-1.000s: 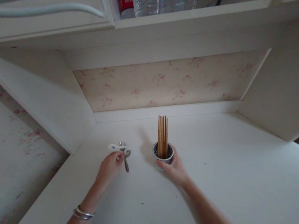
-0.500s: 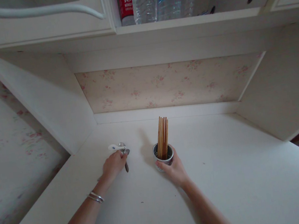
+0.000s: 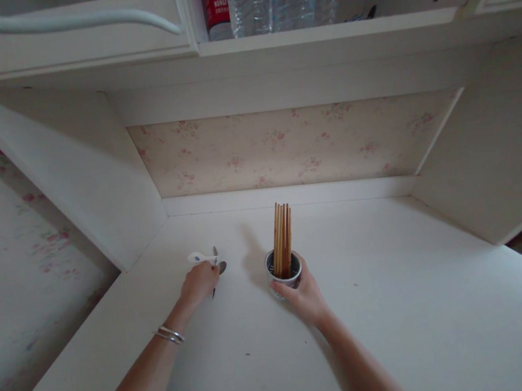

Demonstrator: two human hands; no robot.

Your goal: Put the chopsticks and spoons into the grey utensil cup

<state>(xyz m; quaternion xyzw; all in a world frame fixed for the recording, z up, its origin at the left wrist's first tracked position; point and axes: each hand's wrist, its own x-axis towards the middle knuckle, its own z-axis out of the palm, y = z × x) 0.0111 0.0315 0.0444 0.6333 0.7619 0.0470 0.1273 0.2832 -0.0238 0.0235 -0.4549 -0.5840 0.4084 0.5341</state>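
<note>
My left hand (image 3: 200,281), wearing bracelets at the wrist, pinches a metal spoon (image 3: 215,251) whose bowl end and handle tip stick out on either side of the fingers, seen nearly edge-on. Beside it lie a white spoon (image 3: 196,257) with a blue mark and another metal spoon's bowl (image 3: 223,267); their handles are partly hidden by my fingers. My right hand (image 3: 305,294) wraps round the right and front of a metal-rimmed cup (image 3: 271,273). Several wooden chopsticks (image 3: 282,237) stand in that cup, leaning slightly right.
Both hands are over a white countertop (image 3: 386,281) between two side panels. A shelf (image 3: 327,33) above carries several plastic bottles (image 3: 251,3). At upper left a cabinet door has a long pale handle (image 3: 54,21). Floral wallpaper (image 3: 284,148) covers the back.
The metal spoon in my left hand has turned from face-up to nearly edge-on, its handle tip swinging left. My right hand keeps its hold on the cup.
</note>
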